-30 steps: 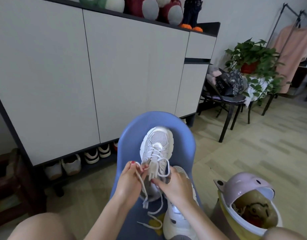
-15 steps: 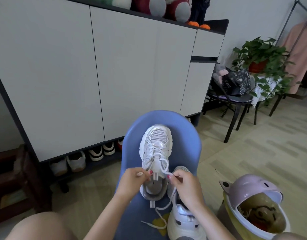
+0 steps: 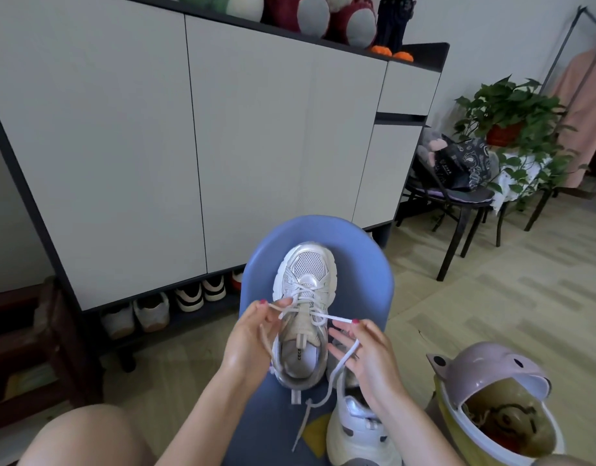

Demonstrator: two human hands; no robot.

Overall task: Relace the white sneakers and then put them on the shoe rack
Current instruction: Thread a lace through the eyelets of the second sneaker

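The lace ends have been drawn apart since half a second ago: the hands, then close together over the tongue, are now spread to either side of the sneaker. The left hand is held beside the shoe's left flank, its thumb and forefinger pinched on the left lace end, the other fingers loosely curled. The right hand is seen at the shoe's right, its forefinger and thumb nipped on the right lace, which is pulled taut from the eyelets; the slack is passed under the remaining, fairly straight fingers and left trailing down over the chair. The sneaker is stood toe-away on the blue seat, between the two sets of fingers. A second sneaker is lying just below the right wrist, at the seat's near edge. Right of the right hand, a bin with a pink lid tipped open is seen; a yellowish liner and something dark are inside, not clearly made out. Beyond the left fingers, shoes are lined up in the open slot under the cabinet.
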